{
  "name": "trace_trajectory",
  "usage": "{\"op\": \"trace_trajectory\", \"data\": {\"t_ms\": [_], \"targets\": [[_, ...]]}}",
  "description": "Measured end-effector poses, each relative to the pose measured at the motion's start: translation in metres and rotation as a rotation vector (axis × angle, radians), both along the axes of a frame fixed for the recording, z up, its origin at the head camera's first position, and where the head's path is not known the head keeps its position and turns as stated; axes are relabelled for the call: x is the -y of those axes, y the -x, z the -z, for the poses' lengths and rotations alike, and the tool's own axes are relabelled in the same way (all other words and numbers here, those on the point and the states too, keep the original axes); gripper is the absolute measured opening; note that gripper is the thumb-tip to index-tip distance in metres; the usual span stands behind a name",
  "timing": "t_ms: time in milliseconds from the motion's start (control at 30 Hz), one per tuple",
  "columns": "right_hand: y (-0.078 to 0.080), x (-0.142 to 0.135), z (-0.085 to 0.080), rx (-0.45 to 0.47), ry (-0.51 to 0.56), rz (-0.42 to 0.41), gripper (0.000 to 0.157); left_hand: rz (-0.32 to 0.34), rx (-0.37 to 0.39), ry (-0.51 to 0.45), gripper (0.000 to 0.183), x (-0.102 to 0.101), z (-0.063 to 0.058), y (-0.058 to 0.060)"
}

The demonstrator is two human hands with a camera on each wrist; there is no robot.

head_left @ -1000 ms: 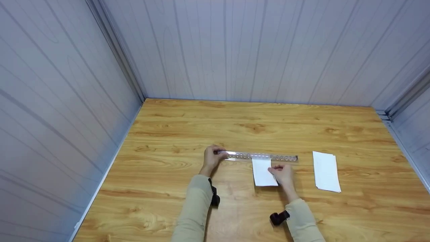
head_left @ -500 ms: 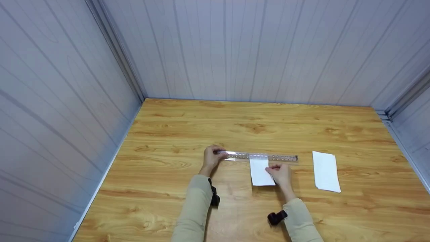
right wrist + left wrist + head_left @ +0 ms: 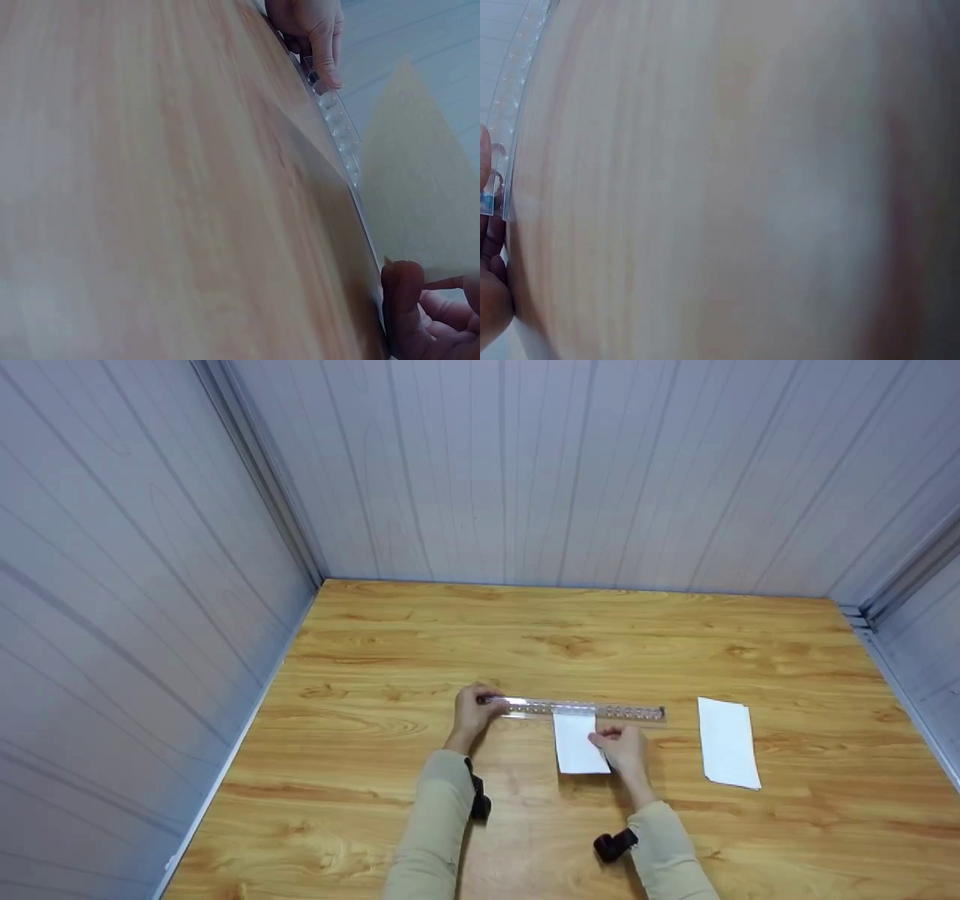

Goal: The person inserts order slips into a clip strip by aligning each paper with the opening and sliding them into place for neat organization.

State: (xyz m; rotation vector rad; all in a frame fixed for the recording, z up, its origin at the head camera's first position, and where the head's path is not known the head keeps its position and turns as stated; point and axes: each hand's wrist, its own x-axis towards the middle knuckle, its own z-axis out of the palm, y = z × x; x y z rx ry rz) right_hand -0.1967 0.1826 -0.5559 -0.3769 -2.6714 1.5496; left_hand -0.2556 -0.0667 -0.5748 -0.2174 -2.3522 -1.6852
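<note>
My left hand (image 3: 470,714) grips the left end of a long clear plastic strip (image 3: 630,712) with a row of round shapes along it. Part of that strip (image 3: 511,86) runs up the left edge of the left wrist view. My right hand (image 3: 628,748) pinches the right edge of a small white sheet of paper (image 3: 577,744). The paper's far edge overlaps the strip near its middle, and its near edge casts a shadow on the table. In the right wrist view the paper (image 3: 416,165) stands tilted, with thumb and fingers at its lower corner.
Several white sheets (image 3: 729,744) lie in a slightly uneven stack to the right of my right hand. All this is on a wood-grain table (image 3: 360,825). Pale panelled walls (image 3: 480,472) rise behind it and at both sides.
My right hand has slid the paper a little to the left along the strip. The left hand, the strip and the stack have stayed where they were.
</note>
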Motion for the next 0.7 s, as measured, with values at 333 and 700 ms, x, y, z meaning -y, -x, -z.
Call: {"op": "trace_trajectory", "data": {"t_ms": [333,700], "targets": [[0.001,0.005,0.001,-0.003,0.004,-0.003,0.015,0.008,-0.011,-0.007,0.015,0.0,0.001,0.0],[0.004,0.003,-0.002,0.026,0.008,-0.019,0.018,0.041,-0.006,-0.088,0.015,-0.003,-0.024,-0.013]]}}
